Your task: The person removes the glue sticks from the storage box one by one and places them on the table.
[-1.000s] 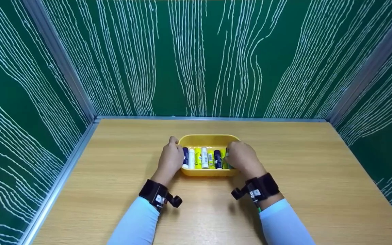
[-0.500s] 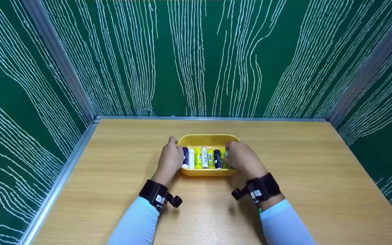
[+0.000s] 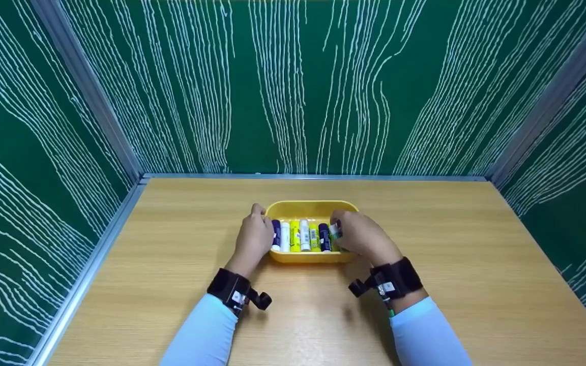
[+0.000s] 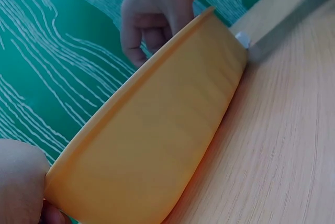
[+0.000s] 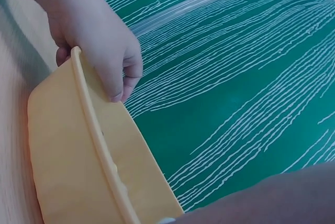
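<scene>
A yellow plastic tray (image 3: 311, 257) sits on the table with a row of glue sticks in it. White (image 3: 304, 236), dark blue (image 3: 324, 238) and yellow (image 3: 295, 237) sticks lie side by side. My left hand (image 3: 254, 235) grips the tray's left end; in the right wrist view its fingers (image 5: 116, 80) bend over the rim. My right hand (image 3: 364, 235) reaches into the right end. Its fingertips pinch a glue stick with a white label (image 3: 335, 230), mostly hidden behind the hand. In the left wrist view its fingers (image 4: 133, 46) curl above the far rim.
The wooden table (image 3: 196, 315) extends around the tray. Green panels (image 3: 272, 91) with white wavy lines stand behind and at both sides, joined by metal posts (image 3: 94, 91). Each wrist wears a black camera strap (image 3: 397, 278).
My right hand has shifted slightly left within the tray, and more of the labelled stick at its fingertips shows. My left hand and the tray stay in place.
</scene>
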Motion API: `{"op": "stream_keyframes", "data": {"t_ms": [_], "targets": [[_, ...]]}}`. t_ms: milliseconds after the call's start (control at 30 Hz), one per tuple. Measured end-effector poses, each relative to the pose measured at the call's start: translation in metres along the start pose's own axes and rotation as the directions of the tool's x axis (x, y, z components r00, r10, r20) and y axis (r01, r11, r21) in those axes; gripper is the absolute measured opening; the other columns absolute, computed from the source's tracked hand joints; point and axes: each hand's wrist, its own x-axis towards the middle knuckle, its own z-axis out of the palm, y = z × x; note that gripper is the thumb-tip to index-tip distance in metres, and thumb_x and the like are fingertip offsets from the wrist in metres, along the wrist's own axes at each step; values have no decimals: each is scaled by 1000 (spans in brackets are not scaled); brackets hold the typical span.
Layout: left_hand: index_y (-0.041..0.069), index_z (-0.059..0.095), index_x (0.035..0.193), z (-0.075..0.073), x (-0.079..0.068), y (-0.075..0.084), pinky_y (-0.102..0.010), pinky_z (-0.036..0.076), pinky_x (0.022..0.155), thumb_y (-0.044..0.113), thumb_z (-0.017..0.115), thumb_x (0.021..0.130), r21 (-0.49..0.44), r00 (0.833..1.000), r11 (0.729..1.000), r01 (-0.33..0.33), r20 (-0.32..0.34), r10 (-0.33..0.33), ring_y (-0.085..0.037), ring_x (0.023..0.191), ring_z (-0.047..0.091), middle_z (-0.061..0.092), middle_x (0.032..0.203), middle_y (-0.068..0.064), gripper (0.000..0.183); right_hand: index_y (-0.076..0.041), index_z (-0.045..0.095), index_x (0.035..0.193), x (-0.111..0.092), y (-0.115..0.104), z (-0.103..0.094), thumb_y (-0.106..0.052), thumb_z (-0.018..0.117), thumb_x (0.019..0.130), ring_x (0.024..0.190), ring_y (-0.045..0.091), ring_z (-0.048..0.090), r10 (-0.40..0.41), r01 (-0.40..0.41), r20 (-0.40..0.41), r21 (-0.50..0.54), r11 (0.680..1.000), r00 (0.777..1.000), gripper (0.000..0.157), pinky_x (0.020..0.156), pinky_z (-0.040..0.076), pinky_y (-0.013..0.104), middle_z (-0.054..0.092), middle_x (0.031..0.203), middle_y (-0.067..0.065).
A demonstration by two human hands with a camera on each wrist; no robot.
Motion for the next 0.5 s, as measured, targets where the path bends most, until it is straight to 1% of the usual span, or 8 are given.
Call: {"op": "stream_keyframes", "data": {"t_ms": [133,233,267,433,500], "targets": [[11,52,153,0,0,-1,-49,64,113,25,47,123,17,1000,1000,-27,-9,27,-28,127,76,73,145,-21,34,-16,69,142,-2,1,-4,-13,84,102,90,29,70,-11,10,20,67,998,1000,43,67,58,32,73,115,14],[11,53,152,0,1,-2,-49,64,113,25,46,122,31,999,999,-34,-13,35,-27,124,76,74,143,-21,33,-15,69,142,-1,3,-7,-15,84,103,88,29,70,-13,10,25,114,993,1000,42,64,58,31,72,111,14],[11,53,151,0,1,-2,-49,64,113,25,46,122,33,999,999,-35,-13,35,-27,124,76,74,143,-21,33,-15,69,143,-1,3,-8,-16,83,104,90,29,70,-13,10,26,124,992,1000,42,65,59,32,72,111,14],[11,53,151,0,1,-2,-49,64,114,25,47,122,35,999,999,-29,-12,29,-27,124,75,74,143,-21,32,-11,70,145,2,9,-14,-16,81,105,103,30,71,4,-6,10,160,987,1000,42,78,65,33,74,123,17],[11,53,151,0,2,-2,-49,64,115,25,48,122,35,1000,999,-26,-12,27,-27,124,75,73,143,-20,32,-10,70,146,2,12,-17,-16,80,105,106,31,71,6,-6,2,178,984,1000,44,80,67,34,74,127,19]]}}
